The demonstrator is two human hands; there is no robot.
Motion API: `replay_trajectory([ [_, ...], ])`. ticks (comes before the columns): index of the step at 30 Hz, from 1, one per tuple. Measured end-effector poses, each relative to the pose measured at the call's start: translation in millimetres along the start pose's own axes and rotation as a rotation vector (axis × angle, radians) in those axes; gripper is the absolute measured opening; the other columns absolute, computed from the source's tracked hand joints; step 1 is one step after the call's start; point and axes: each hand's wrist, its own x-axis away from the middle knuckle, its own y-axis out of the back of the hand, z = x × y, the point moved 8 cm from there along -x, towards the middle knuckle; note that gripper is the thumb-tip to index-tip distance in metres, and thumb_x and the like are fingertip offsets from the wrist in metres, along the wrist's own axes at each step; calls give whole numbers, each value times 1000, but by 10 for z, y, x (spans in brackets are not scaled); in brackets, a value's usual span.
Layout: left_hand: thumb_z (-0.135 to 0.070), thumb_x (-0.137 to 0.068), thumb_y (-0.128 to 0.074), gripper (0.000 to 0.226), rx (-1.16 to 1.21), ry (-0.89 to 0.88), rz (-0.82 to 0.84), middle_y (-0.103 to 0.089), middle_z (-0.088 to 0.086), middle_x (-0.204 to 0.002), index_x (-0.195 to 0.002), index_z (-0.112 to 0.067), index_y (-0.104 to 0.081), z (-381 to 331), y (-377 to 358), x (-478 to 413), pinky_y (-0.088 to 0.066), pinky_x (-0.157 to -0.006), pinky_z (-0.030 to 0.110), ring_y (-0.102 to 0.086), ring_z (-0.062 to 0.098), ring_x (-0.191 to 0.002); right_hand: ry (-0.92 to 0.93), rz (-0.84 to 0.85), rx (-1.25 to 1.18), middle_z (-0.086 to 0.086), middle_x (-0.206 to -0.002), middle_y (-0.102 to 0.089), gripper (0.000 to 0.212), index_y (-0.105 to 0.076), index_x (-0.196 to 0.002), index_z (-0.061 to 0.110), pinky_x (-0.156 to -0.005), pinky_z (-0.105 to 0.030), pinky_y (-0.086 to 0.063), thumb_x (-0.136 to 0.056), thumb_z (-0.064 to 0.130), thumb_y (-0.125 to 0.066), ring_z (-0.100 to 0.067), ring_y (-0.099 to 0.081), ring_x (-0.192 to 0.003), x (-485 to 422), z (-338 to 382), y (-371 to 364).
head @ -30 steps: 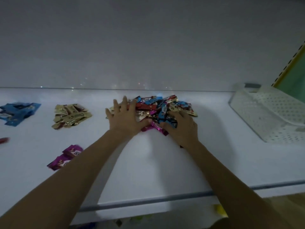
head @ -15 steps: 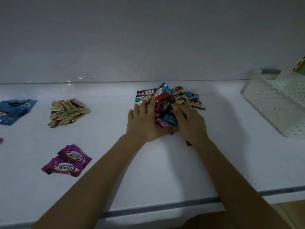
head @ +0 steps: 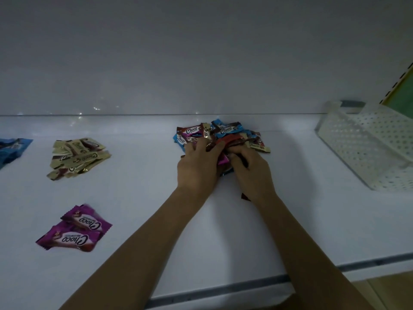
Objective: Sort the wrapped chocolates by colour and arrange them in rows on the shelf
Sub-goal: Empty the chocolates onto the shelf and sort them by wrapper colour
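Back wall [head: 201, 52]: It is plain and white. It stands behind the shelf.
Shelf [head: 290, 220]: It is white and flat, with a grey strip along the front edge. All the chocolates lie on it.
Basket [head: 366, 148]: It is white with lots of little holes. It sits at the far right of the shelf, well apart from the hands.
Mixed pile [head: 225, 132]: Blue, red, brown, pink and gold chocolates lie in a heap near the back of the shelf, right of the middle. Both hands are on its near side.
Left hand [head: 197, 168]: Its fingers are bent and close together, with the tips on the wrappers. It is too dark to tell if they grip one.
Right hand [head: 252, 171]: Its fingers are curled in tight and pinch at wrappers in the heap.
Gold pile [head: 78, 157]: Gold chocolates lie together on the left, well apart from the heap.
Purple pair [head: 74, 230]: Two purple chocolates lie touching, near the front left.
Blue pile [head: 11, 151]: Blue chocolates lie at the far left edge, partly cut off.
Pink chocolate [head: 223, 159]: It sits between the two hands.
Dark wrapper [head: 245, 196]: It peeks out just beside the right wrist.
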Motion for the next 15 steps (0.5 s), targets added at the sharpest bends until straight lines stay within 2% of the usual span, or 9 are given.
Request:
replay_trajectory([
  [4, -31, -96, -56, 49, 112, -14, -96, -47, 6, -133, -143, -29, -44, 11, 47, 52, -49, -86, 37, -47, 25, -119, -6, -40, -52, 6, -111, -65, 24, -65, -117, 21, -87, -15, -45, -96, 22, -52, -5, -58, -100, 9, 18, 24],
  [6, -28, -94, -61, 41, 201, -18, -189, -55, 7, -125, -134, -24, -56, 38, 106, 82, -51, -81, 37, -55, 26, -111, -35, -63, -85, 10, -104, -63, 25, -61, -119, 21, -80, -8, -43, -96, 26, -53, -4, -58, -95, 7, 15, 50],
  [9, -27, -93, -62, 29, 400, 36, -289, -64, 5, -116, -120, -18, -66, 153, 170, 106, -55, -80, 37, -62, 23, -102, -62, -84, -107, 8, -101, -61, 25, -58, -119, 20, -75, -10, -43, -96, 30, -53, -6, -58, -93, 3, -9, 70],
  [12, -28, -95, -59, 22, 711, 147, -358, -70, 2, -105, -110, -15, -69, 328, 197, 113, -57, -79, 37, -66, 16, -94, -46, -79, -49, 4, -118, -61, 32, -57, -127, 22, -84, -13, -44, -96, 28, -52, -7, -56, -104, -10, -41, 37],
  [15, -32, -97, -57, 21, 968, 264, -337, -71, 1, -101, -108, -17, -67, 455, 110, 90, -58, -78, 42, -68, 14, -93, 45, -91, 50, -1, -132, -57, 40, -52, -135, 22, -98, -24, -44, -95, 23, -55, -13, -53, -118, 7, 28, 38],
])
